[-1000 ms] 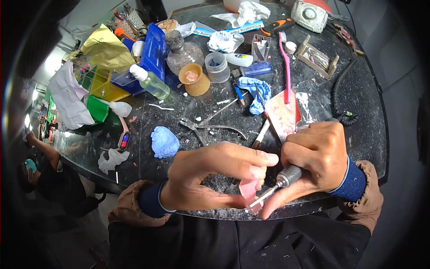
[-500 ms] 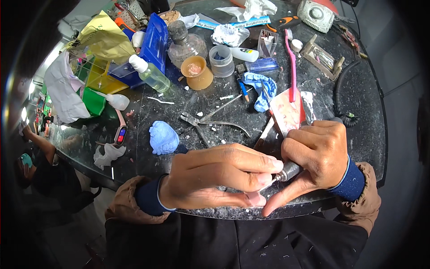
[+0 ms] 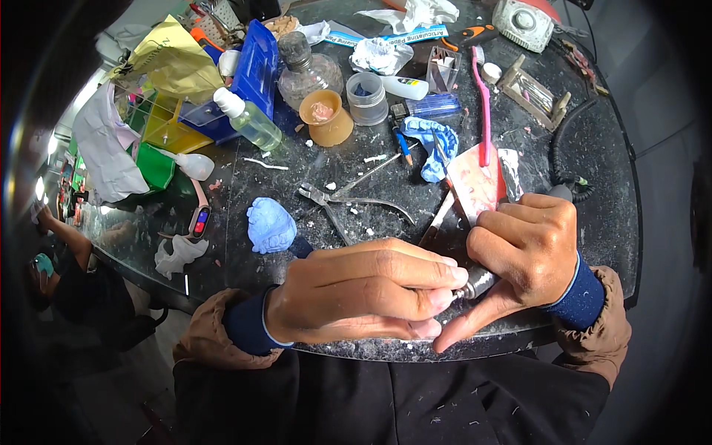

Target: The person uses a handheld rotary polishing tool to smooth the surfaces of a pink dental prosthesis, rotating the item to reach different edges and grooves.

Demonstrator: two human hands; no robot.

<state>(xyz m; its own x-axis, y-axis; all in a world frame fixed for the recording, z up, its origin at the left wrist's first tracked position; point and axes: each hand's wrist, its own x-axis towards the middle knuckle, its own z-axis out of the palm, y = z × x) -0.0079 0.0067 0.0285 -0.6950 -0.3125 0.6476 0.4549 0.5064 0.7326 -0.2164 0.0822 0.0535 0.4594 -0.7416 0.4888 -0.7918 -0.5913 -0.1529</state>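
Observation:
My right hand [image 3: 526,248] is closed round a dark grey rotary handpiece [image 3: 478,282], its metal nose pointing left and its thumb stretched down-left. My left hand [image 3: 363,289] is pinched just left of that nose, fingertips by the bur end. Whatever it grips is hidden behind the fingers. Beyond my left hand lies a blue plaster dental cast [image 3: 271,225], with wire pliers [image 3: 348,204] to its right. A second blue cast, arch-shaped [image 3: 434,148], rests farther back. Past my right hand are a pink smeared sheet [image 3: 475,182] and a pink toothbrush [image 3: 483,111].
Across the back stand a spray bottle [image 3: 248,120], a tan rubber bowl [image 3: 326,122], a clear plastic cup [image 3: 367,100], a glass burner [image 3: 308,70] and a blue box [image 3: 248,81]. A coiled black cord [image 3: 567,148] runs along the right. Another person [image 3: 70,282] sits at far left.
My left fingers have closed in slightly, and a pinkish bit seen between them before is now hidden. The handpiece stays at nearly the same place.

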